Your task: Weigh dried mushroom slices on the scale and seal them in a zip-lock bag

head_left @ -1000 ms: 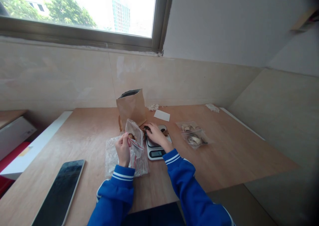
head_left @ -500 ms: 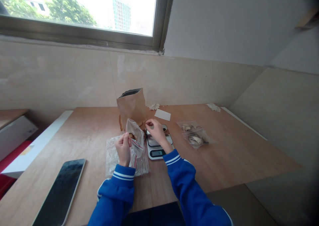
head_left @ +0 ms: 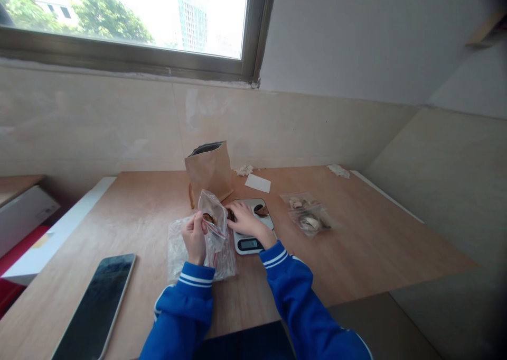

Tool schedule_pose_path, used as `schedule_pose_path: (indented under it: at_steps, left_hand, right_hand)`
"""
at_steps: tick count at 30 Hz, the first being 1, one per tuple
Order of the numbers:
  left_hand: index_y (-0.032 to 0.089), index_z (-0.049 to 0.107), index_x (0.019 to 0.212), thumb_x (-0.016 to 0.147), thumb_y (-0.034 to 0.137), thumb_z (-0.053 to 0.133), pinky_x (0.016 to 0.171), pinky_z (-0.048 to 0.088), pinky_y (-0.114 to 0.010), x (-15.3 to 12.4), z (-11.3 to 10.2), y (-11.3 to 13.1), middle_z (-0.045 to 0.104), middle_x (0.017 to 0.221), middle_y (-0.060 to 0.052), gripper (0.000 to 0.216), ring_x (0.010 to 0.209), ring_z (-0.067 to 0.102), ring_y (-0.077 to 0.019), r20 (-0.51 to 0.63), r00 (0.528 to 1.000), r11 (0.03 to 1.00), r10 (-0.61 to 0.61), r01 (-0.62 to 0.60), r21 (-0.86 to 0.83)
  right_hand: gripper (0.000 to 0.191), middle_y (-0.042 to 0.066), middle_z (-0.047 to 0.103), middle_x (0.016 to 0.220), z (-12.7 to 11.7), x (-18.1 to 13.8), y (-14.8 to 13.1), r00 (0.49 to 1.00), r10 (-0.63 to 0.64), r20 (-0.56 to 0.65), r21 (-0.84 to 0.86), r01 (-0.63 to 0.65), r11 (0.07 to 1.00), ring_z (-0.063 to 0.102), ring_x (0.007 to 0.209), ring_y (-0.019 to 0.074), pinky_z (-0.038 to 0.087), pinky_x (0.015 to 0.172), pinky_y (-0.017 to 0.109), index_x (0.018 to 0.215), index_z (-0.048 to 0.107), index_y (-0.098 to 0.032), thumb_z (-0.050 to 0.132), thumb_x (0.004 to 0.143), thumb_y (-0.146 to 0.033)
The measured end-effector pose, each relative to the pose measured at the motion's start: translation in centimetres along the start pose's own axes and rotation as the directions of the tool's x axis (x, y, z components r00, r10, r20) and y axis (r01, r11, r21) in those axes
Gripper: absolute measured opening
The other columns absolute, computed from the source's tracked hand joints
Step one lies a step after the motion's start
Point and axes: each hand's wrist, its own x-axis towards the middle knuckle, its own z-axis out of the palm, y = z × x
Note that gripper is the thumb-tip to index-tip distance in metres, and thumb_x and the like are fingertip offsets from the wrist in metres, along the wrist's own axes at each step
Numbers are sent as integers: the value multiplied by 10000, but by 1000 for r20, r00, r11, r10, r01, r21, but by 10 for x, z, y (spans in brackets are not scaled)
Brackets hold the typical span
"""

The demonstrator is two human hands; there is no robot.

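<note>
A person in blue sleeves (head_left: 182,307) with white-striped cuffs works at a wooden desk (head_left: 368,243). The left grip (head_left: 194,238) is pinched together on the edge of a clear zip bag (head_left: 216,205), which stands open just to its right, tilted, with brown dried pieces (head_left: 209,218) inside. Under and around the left grip lie flat clear plastic bags (head_left: 178,249).

The right grip (head_left: 243,220) reaches left over a small white kitchen scale (head_left: 237,243), its fingers curled beside the zip bag's opening. A dark brown piece (head_left: 231,215) shows at its fingertips; whether they are closed on it cannot be told. Another dried piece (head_left: 261,210) rests on the scale, to the right of the right grip; the scale's display (head_left: 249,244) is nearer the wearer, its digits too small to read.

Beyond both grips, a brown paper bag (head_left: 209,172) stands open, with a white card (head_left: 257,183) to its right. Well to the right of the right grip lie two filled clear bags (head_left: 307,214), overlapping. Nearer the wearer and left of the left grip lies a large phone (head_left: 95,307), its screen dark.
</note>
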Motion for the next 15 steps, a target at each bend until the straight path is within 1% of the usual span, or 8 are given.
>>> schedule_pose_path:
  at_steps: [1, 3, 5, 8, 10, 12, 13, 15]
  left_hand:
    - [214, 383, 449, 815, 401, 549, 493, 327, -258, 0, 0, 0, 375, 424, 48, 443, 430, 366, -101, 4, 1000, 1000, 2, -2, 0]
    - [214, 381, 449, 814, 396, 554, 493, 326, -257, 0, 0, -1, 371, 425, 50, 444, 432, 364, -101, 3, 1000, 1000, 1, -1, -4]
    - [215, 378, 447, 812, 392, 557, 492, 322, -256, 0, 0, -1, 365, 424, 52, 444, 433, 360, -101, -2, 1000, 1000, -5, 5, -8]
    - [214, 381, 446, 812, 391, 560, 495, 320, -255, 0, 0, -2, 365, 425, 53, 444, 435, 360, -101, -3, 1000, 1000, -12, 12, -11]
    - [213, 383, 447, 811, 392, 562, 497, 319, -255, 0, 0, -3, 366, 426, 53, 443, 437, 363, -101, -3, 1000, 1000, -12, 12, -11]
    - [212, 386, 448, 811, 395, 563, 494, 316, -255, 0, 0, -3, 367, 425, 53, 443, 437, 363, -101, -5, 1000, 1000, -11, 11, -7]
    - [212, 388, 448, 811, 397, 562, 493, 315, -255, 0, 0, -3, 368, 424, 52, 443, 436, 362, -101, -5, 1000, 1000, -10, 10, -3]
    - [210, 391, 450, 809, 403, 561, 490, 312, -255, 0, 0, -3, 369, 423, 51, 442, 433, 360, -100, -4, 1000, 1000, -8, 8, 9]
  right_hand:
    - [309, 119, 625, 1210, 6, -3, 2, 998, 3, 61, -68, 1, 998, 508, 1148, 290, 378, 994, 466, 1143, 616, -176, 612, 834, -171]
    - [318, 134, 620, 1233, 14, -6, 4, 996, 12, 90, -165, 3, 986, 494, 1178, 306, 352, 1012, 484, 1148, 620, -170, 619, 831, -144]
    - [268, 135, 650, 1180, 18, -5, 4, 998, 7, 62, -212, 6, 977, 515, 1162, 300, 343, 1021, 477, 1100, 644, -170, 611, 841, -109]
    - [184, 115, 700, 1052, 16, -2, 3, 1000, -13, 11, -189, 15, 982, 578, 1086, 283, 355, 1006, 459, 1018, 673, -177, 635, 849, -113]
    - [156, 96, 719, 1015, 10, 1, 0, 998, -17, -61, -92, 11, 996, 615, 1050, 265, 372, 991, 444, 1001, 682, -180, 635, 862, -125]
    - [136, 83, 727, 1021, 1, 2, -5, 982, 10, -189, 92, 8, 996, 641, 1029, 239, 412, 963, 407, 998, 686, -181, 615, 885, -153]
    - [131, 79, 728, 1030, -4, 2, -8, 962, 44, -269, 206, 13, 979, 652, 1012, 224, 441, 936, 381, 999, 686, -182, 603, 897, -179]
    - [151, 72, 726, 1033, -15, 3, -18, 901, 142, -410, 421, 49, 906, 668, 956, 199, 493, 865, 330, 1008, 681, -186, 584, 915, -254]
